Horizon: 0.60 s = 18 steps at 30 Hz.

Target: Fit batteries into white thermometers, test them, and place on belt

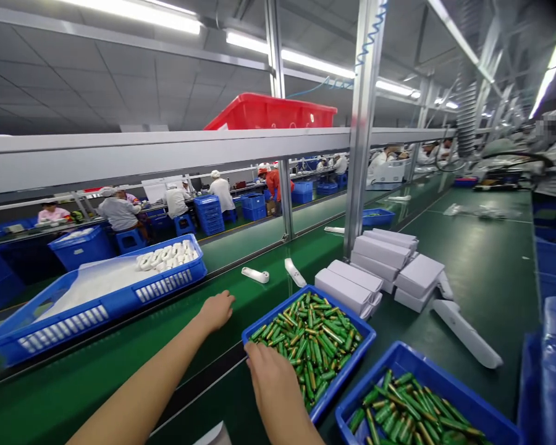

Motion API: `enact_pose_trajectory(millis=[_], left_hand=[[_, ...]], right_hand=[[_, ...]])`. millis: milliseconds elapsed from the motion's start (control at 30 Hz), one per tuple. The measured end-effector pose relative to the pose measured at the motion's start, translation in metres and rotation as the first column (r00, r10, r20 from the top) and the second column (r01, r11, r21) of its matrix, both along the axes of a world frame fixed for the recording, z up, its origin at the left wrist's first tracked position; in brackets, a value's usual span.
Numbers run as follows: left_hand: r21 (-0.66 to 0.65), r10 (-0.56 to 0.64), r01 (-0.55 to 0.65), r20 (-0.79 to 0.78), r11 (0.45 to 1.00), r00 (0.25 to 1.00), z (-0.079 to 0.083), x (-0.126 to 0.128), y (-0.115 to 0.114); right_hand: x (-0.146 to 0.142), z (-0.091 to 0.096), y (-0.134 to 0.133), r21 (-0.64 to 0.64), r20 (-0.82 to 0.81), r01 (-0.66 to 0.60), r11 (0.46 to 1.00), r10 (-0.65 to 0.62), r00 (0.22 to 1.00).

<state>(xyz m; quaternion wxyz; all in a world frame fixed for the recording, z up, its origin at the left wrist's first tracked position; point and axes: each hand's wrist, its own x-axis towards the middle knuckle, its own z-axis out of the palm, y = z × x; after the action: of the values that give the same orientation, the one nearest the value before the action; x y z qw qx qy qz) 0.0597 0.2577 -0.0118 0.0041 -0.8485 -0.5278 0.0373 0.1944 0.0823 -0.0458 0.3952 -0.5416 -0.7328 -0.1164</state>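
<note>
My left hand (217, 310) reaches out over the green conveyor belt (120, 358), fingers curled under, with nothing visible in it; the nearest white handle-shaped part (255, 275) lies just beyond it. My right hand (269, 377) rests on the near corner of a blue tray (364, 334) full of green batteries (317, 343), fingers down among them. What the fingers hold, if anything, is hidden.
A second blue tray of green batteries (412, 405) sits at the lower right. White boxes (380, 266) are stacked behind the trays, with white parts (466, 334) beside them. A long blue crate with white parts (97, 290) stands left. Other workers sit at far lines.
</note>
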Motion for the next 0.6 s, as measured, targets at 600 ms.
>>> enact_pose_trajectory(millis=[600], left_hand=[[-0.165, 0.238, -0.198, 0.278, 0.966, 0.930, -0.024, 0.069, 0.063]], right_hand=[[-0.021, -0.027, 0.025, 0.233, -0.224, 0.258, 0.938, -0.207, 0.953]])
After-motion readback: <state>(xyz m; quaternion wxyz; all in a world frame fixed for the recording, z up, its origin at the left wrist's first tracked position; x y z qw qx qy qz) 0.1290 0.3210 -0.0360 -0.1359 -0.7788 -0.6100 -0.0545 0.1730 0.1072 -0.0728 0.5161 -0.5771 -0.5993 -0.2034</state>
